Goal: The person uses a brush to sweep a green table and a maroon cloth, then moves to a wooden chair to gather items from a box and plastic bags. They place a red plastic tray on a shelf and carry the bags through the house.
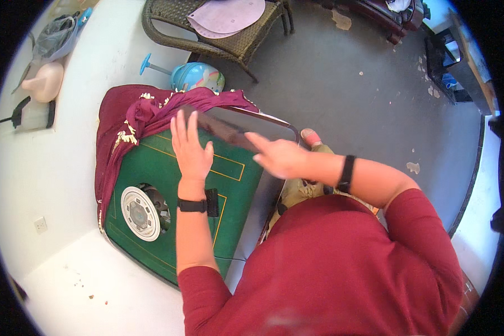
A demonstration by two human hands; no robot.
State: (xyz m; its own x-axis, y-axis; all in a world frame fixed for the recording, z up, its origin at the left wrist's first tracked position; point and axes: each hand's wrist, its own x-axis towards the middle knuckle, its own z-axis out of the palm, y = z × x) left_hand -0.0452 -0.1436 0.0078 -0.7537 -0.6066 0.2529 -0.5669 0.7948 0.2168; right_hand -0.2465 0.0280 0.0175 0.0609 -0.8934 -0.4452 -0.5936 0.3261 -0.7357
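Note:
A green-topped mahjong table [239,197] stands before me, with a round white centre unit [140,214] tilted beside its opening. My left hand [192,147] is over the table's upper part, fingers apart and fingertips by the end of a dark, glossy strip [220,129]. At the strip's other end is my right hand [281,157], index finger extended; blur hides whether it grips the strip or only touches it. A maroon cloth with cream tassels [145,111] lies bunched along the table's far and left edges. A small black object [211,202] with a thin cable lies near my left wrist.
Beyond the table are a blue, ball-shaped item with a handle [197,77] and a woven wicker chair [235,46] bearing pink sheets [227,19]. A white wall [75,168] borders the left side. Dark furniture [449,63] stands at the far right.

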